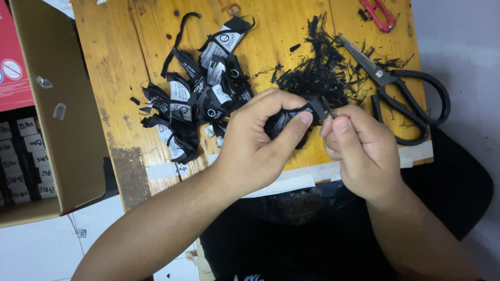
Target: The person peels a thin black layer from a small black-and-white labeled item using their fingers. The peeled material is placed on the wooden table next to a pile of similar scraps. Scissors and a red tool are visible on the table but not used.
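While the small black woven fabric label (291, 118) sits pinched above the worn wooden tabletop (120, 78), the work goes best with a firm grip near its end, so the stray thread pulls away cleanly. The left hand (258, 140) is closed around the label, thumb pressing it. The right hand (359, 151) is clenched, fingertips nipping the label's tip.

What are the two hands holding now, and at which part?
The left hand pinches a folded black fabric label by its body. The right hand pinches a thin black thread at the label's end.
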